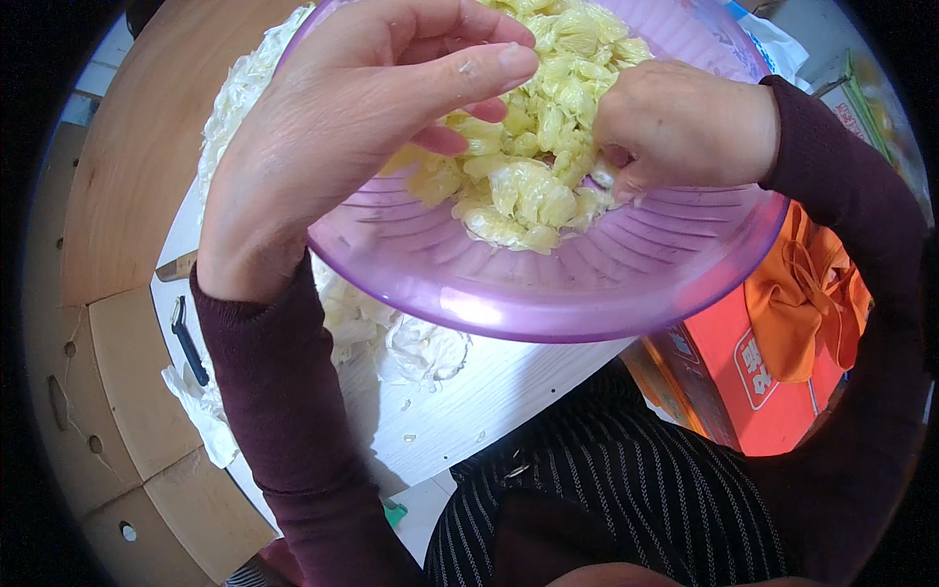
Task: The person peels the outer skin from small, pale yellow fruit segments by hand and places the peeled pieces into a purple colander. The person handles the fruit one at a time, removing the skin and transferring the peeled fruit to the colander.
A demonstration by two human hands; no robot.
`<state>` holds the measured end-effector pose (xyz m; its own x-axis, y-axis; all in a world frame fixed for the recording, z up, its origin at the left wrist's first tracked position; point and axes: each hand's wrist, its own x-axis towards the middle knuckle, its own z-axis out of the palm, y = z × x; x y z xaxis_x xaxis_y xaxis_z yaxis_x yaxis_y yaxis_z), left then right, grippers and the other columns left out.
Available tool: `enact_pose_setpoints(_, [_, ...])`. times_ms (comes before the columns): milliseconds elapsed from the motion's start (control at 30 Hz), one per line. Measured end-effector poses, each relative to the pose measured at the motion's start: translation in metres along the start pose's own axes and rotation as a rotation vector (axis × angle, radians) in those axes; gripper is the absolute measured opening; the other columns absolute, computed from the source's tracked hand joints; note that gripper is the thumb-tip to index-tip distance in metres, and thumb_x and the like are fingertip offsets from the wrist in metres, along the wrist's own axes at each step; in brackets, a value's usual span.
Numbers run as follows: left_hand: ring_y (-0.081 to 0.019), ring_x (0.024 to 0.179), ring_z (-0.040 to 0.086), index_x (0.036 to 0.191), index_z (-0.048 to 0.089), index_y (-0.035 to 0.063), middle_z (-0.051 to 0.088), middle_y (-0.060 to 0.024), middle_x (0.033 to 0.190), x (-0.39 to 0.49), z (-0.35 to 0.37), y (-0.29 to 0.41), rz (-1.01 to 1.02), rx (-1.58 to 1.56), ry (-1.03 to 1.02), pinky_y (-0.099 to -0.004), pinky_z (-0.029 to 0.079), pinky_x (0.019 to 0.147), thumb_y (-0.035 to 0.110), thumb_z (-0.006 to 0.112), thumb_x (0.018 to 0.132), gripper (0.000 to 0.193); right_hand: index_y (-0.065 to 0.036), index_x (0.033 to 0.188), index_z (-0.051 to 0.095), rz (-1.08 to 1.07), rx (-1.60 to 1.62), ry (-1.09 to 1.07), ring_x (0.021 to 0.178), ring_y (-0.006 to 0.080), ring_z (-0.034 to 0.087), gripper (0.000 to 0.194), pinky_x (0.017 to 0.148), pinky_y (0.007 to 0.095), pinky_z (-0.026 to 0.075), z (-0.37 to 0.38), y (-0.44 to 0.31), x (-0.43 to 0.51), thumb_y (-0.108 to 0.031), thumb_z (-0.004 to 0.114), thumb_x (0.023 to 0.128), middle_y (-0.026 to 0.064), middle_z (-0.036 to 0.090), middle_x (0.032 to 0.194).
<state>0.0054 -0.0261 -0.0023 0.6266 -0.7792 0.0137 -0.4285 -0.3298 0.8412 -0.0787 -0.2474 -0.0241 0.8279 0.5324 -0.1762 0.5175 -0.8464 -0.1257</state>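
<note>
A purple translucent plastic basin (543, 308) holds a heap of peeled, pale yellow-green citrus segments (535, 191), which look like pomelo. Over the left part of the heap is my left hand (367, 95), its fingers apart and nothing seen in them. My right hand (678, 128) is lowered at the right side of the heap with its fingers curled; a small whitish bit (603, 173) shows by the fingertips. Whether those fingers grip anything is hidden.
White peel or pith scraps (425, 348) lie on the white table (469, 411) below the basin, and more (249, 88) beyond it at left. A black-handled peeler (189, 341) and crumpled tissue (209, 418) lie left. An orange cloth (803, 293) rests on a red box (755, 381) at right.
</note>
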Motion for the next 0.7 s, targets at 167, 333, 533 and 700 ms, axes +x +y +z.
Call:
enact_pose_setpoints(167, [-0.0075, 0.088, 0.063, 0.115, 0.068, 0.0110, 0.070, -0.0001, 0.105, 0.001, -0.002, 0.000, 0.016, -0.014, -0.027, -0.0194, 0.047, 0.067, 0.040, 0.065, 0.091, 0.038, -0.001, 0.068, 0.066, 0.139, 0.052, -0.084, 0.070, 0.0382, 0.062, 0.021, 0.066, 0.0450, 0.048, -0.002, -0.006, 0.000, -0.021, 0.073, 0.070, 0.0190, 0.061, 0.066])
enact_pose_setpoints(333, [-0.0069, 0.087, 0.063, 0.115, 0.068, 0.0104, 0.070, 0.0001, 0.104, 0.001, -0.001, -0.005, 0.032, -0.026, -0.040, -0.0179, 0.048, 0.065, 0.042, 0.064, 0.091, 0.040, 0.001, 0.067, 0.066, 0.094, -0.109, 0.098, 0.069, 0.0377, 0.062, 0.021, 0.065, 0.0457, 0.048, 0.005, -0.007, -0.001, -0.019, 0.070, 0.070, 0.0204, 0.060, 0.065])
enact_pose_setpoints(533, [-0.0080, 0.087, 0.064, 0.115, 0.068, 0.0086, 0.069, -0.0011, 0.106, 0.002, -0.002, 0.004, 0.097, 0.032, -0.028, -0.0186, 0.049, 0.064, 0.046, 0.065, 0.089, 0.046, 0.002, 0.066, 0.064, 0.101, -0.190, 0.059, 0.067, 0.0385, 0.062, 0.017, 0.063, 0.0464, 0.049, 0.005, -0.009, 0.000, -0.014, 0.066, 0.069, 0.0209, 0.059, 0.063])
enact_pose_setpoints(700, [-0.0104, 0.089, 0.065, 0.119, 0.065, 0.0059, 0.067, -0.0052, 0.109, 0.002, -0.005, 0.009, -0.052, -0.069, -0.104, -0.0204, 0.051, 0.068, 0.033, 0.065, 0.090, 0.040, 0.001, 0.069, 0.065, 0.117, -0.168, 0.017, 0.065, 0.0381, 0.061, 0.014, 0.062, 0.0450, 0.048, 0.000, -0.007, -0.005, -0.012, 0.062, 0.070, 0.0204, 0.059, 0.063])
